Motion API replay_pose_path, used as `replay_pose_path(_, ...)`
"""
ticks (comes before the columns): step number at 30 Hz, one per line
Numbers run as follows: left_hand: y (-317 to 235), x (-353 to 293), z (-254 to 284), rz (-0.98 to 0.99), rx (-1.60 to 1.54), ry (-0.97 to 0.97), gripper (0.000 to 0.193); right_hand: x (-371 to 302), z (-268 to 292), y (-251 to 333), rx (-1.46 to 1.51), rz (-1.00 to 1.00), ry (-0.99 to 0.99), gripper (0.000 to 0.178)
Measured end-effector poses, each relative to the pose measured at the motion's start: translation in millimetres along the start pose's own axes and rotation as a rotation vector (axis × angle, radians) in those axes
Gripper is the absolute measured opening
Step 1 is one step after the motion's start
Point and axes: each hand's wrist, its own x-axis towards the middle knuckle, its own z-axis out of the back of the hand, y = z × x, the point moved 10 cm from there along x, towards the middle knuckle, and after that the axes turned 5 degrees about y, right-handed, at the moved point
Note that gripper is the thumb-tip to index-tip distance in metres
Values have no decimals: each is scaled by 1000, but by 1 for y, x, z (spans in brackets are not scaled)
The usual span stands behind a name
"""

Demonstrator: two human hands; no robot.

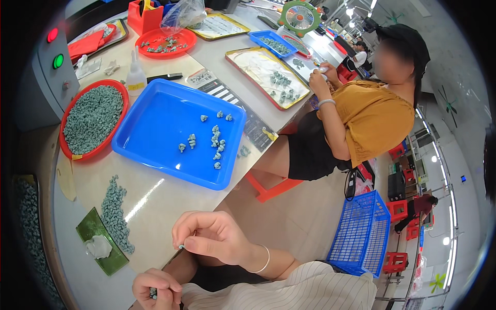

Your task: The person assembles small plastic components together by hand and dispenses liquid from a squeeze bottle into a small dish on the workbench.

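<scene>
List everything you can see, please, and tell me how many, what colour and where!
Blue tray: 1, blue, middle of the table
Small pieces: about a dozen, grey-green, in that tray
Loose pile: uncountable pieces, grey-green, near table
Heaped round tray: 1, red, left of the blue one
Plate: 1, green, beside the pile
Lump: 1, white, on the plate
Squeeze bottle: 1, whitish, behind the blue tray
Yellow-rimmed trays: 2, white inside, farther back
Fan: 1, green and orange, top
Crate: 1, blue, floor
Stools: several, red, right
Co-worker: 1, mustard top, right
Distant things: too small to tell
Left grip: 1, bare, bottom left, holding a piece
Right grip: 1, bare, lower middle, pinching a piece
</scene>
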Motion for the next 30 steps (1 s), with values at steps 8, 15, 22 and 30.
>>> replay_pose_path(8,0,-1,7,-12,-37,-65,40,-2,-3,8,-31,50,20,7)
replay_pose_path(15,-9,-2,12,-107,76,-127,40,-5,-16,6,15,38,77,8)
replay_pose_path(22,-15,-9,19,-162,150,-222,37,-5,-33,-1,57,32,132,7)
replay_pose_path(30,-17,-11,22,-139,189,-219,34,-5,-39,6,-213,132,173,7)
